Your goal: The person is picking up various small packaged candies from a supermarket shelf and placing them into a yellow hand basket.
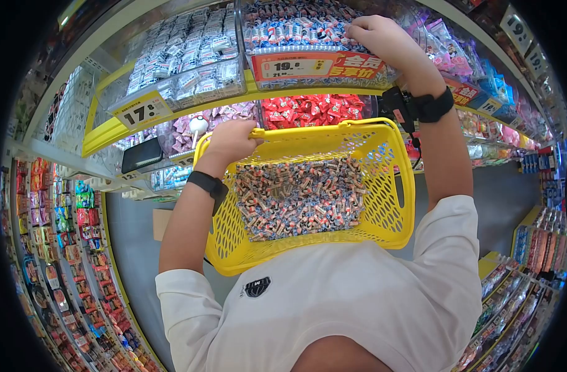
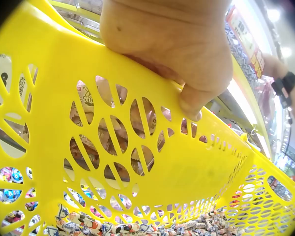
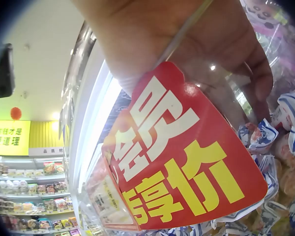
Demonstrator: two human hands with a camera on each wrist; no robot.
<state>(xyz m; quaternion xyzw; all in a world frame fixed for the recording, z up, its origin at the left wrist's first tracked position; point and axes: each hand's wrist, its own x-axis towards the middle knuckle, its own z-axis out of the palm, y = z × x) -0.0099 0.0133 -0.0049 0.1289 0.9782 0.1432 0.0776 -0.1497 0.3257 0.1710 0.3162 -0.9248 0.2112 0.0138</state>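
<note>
My left hand [image 1: 232, 141] grips the back rim of a yellow shopping basket [image 1: 308, 137], thumb over the inner side in the left wrist view. Many small wrapped candies [image 1: 302, 201] cover the basket's bottom. My right hand [image 1: 382, 38] reaches over the front wall of a clear bin on the shelf. Below its fingers [image 3: 261, 81] lie blue-and-white wrapped candies [image 3: 258, 135], with the fingertips right at them in the right wrist view. A red price sign [image 3: 187, 162] on the bin front stands under the right wrist and hides part of the bin.
Left of that bin stands another bin of white-and-blue candies [image 1: 184, 49], with a yellow price tag [image 1: 143, 110]. Red-wrapped candies [image 1: 314, 110] sit on the lower shelf behind the basket. A dark phone-like object [image 1: 142, 155] lies at the shelf's left. Stocked racks [image 1: 66, 248] line the left side.
</note>
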